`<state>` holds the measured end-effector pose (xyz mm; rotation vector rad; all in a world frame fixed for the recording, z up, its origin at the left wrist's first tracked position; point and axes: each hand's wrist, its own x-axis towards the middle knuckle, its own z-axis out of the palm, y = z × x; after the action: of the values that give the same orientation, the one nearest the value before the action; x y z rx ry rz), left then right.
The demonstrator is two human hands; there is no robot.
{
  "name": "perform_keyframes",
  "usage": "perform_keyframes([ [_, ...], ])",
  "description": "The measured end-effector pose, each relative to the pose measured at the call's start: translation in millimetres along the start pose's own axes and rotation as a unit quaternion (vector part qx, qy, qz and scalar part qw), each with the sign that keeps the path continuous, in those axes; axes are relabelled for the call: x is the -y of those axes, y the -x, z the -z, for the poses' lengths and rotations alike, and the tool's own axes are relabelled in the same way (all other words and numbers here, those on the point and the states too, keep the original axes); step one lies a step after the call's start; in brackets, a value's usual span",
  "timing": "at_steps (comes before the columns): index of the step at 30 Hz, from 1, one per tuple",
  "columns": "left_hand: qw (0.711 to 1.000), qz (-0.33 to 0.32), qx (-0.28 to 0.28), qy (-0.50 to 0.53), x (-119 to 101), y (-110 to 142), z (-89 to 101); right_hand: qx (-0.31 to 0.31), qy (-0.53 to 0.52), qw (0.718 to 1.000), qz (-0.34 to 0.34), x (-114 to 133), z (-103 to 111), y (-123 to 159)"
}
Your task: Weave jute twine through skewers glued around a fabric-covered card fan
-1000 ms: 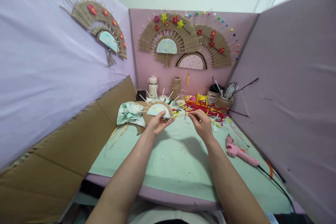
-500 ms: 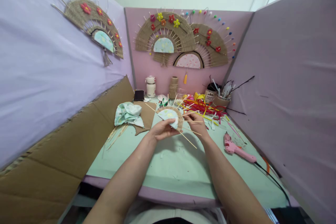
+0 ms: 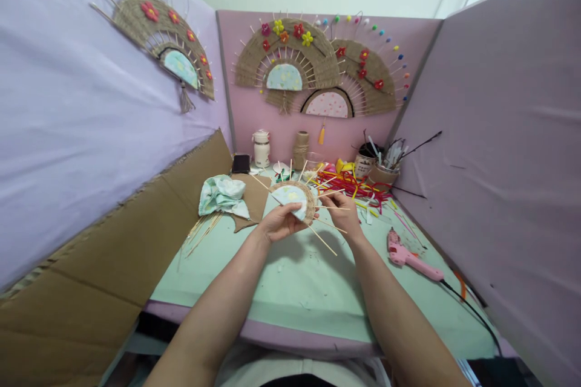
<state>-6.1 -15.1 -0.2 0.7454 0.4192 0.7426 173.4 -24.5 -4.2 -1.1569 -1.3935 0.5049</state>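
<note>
A small half-round fan (image 3: 289,196) is held tilted above the middle of the table. It has a light blue floral cloth centre, a band of woven twine (image 3: 310,198) around its curve, and thin wooden sticks (image 3: 323,240) fanning outward. My left hand (image 3: 282,222) is closed around its lower part, the thumb lying on the cloth. At the fan's right side, among the sticks, my right hand (image 3: 341,213) has its fingers pinched together. Whatever is between those fingertips is too small to make out.
A pink glue gun (image 3: 413,258) with a black cord lies to the right. Crumpled cloth (image 3: 222,196), cardboard (image 3: 255,193) and loose sticks (image 3: 204,234) are on the left. Behind stand a twine spool (image 3: 301,150), a white bottle (image 3: 261,149) and red pipe cleaners (image 3: 347,184).
The fan has turned slightly and shifted a little left in my left hand. My right hand has drawn slightly away from the woven band, its fingers still pinched.
</note>
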Motion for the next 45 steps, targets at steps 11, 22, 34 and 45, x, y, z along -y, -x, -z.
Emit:
perform_keyframes([
  [11,0.998,-0.015,-0.053,0.001,-4.4,-0.8,3.5,0.004,-0.002,1.000,-0.001,-0.2,11.5,-5.3],
  [22,0.996,-0.014,-0.084,0.012,-12.0,-2.2,11.2,-0.041,0.094,0.976,0.194,4.8,26.5,-9.0],
  [34,0.991,0.018,-0.073,-0.113,-12.1,1.9,13.2,0.133,0.005,0.989,-0.061,3.3,38.6,-10.1],
  [45,0.992,0.041,0.025,-0.120,-7.1,12.1,8.5,0.212,-0.182,0.945,-0.170,4.7,24.4,-4.7],
])
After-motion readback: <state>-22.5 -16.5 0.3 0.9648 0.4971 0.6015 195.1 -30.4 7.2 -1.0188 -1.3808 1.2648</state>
